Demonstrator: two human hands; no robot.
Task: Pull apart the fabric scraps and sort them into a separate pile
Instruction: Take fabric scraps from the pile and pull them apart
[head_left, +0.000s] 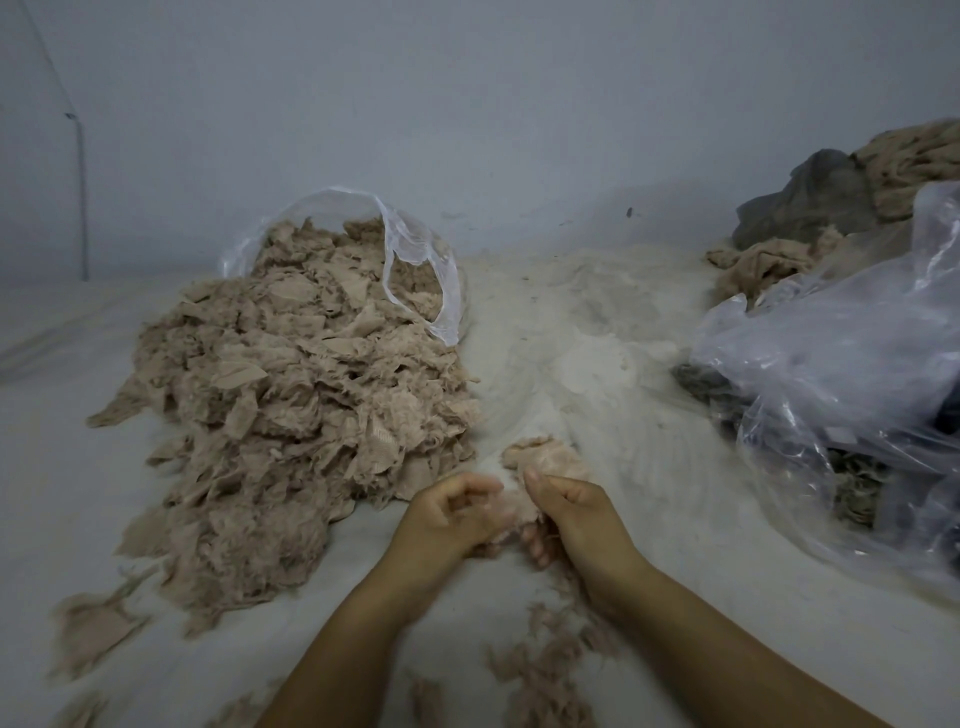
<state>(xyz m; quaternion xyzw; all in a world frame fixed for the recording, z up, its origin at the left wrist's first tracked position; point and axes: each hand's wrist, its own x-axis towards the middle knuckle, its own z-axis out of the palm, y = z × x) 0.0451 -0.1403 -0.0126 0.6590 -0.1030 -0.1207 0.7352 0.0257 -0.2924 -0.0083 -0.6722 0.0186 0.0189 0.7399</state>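
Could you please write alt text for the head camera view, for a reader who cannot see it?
Two bare hands, left hand and right hand, grip a beige fabric scrap between them. A large pile of beige scraps spills from a clear plastic bag on the left; another clear bag lies on the right.

Off to my right I see a crumpled clear plastic bag (841, 364) with dark contents, and a dark grey cloth (810, 197) lies behind it. A thin metal pipe (81, 197) runs down the pale wall (467, 104) at far left.
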